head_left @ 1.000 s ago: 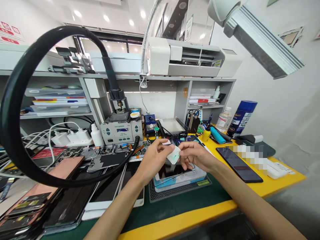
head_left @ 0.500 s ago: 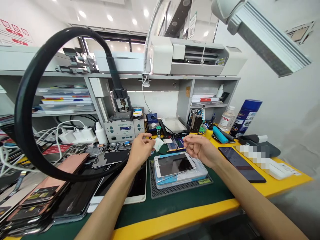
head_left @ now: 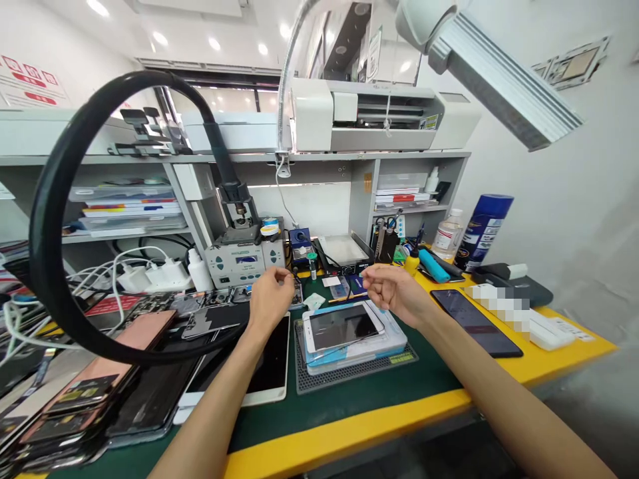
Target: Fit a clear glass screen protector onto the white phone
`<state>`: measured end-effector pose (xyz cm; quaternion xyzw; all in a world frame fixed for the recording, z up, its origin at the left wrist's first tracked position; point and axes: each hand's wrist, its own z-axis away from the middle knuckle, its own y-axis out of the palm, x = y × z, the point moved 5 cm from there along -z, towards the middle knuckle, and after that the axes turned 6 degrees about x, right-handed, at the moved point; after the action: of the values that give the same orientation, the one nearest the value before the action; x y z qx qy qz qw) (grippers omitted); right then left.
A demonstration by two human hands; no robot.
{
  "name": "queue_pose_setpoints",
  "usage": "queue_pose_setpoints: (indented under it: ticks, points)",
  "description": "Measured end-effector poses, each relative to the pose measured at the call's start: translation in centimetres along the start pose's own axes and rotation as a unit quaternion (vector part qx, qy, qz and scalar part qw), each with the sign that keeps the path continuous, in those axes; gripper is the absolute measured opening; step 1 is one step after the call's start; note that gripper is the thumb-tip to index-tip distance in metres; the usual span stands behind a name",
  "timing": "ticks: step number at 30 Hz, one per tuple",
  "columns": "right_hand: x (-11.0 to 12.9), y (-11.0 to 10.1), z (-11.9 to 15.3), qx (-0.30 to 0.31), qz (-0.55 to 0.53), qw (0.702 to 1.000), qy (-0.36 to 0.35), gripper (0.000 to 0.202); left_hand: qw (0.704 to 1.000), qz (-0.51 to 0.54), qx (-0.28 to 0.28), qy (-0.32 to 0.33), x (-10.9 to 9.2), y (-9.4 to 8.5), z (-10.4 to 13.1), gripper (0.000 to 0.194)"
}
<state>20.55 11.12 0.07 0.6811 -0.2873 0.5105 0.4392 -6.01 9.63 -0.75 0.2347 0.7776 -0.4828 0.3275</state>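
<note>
Ideally, fine work over the white-framed phone with a dark screen (head_left: pixel 344 326) wants a steady base: it lies face up on a flat blue-and-white box (head_left: pixel 397 340), which could slide under pressure. The right hand (head_left: pixel 393 293) hovers near its far right corner, grip drawn towards a pinch; whether it holds something small, I cannot tell. The left hand (head_left: pixel 271 294) curls loosely, nothing visible in its grip, beside a small crumpled white packet (head_left: pixel 314 302) on the green worktop (head_left: pixel 359 400). Bracing the box seems wise.
</note>
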Motion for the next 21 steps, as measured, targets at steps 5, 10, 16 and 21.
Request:
queue_pose_setpoints:
  ticks: [5,10,16,21]
  points:
    - [0.4,-1.7,-0.6,-0.068,0.012,0.997,-0.027,0.023,0.999,-0.017,-0.033,0.038,0.1,-0.8,0.3,0.017]
    - [0.1,-3.7,-1.3,-0.153,0.038,0.985,-0.072,0.027,0.995,-0.008,-0.024,0.100,-0.9,-1.0,0.7,0.025]
    - [-0.6,-4.6,-2.0,-0.183,0.107,0.975,-0.060,0.032,0.990,0.007,0.056,0.132,-2.9,-2.7,1.3,0.043]
    - [-1.6,-5.0,-2.7,-0.155,0.171,0.972,-0.032,0.022,0.955,-0.051,0.260,0.137,-5.3,-2.7,5.1,0.050]
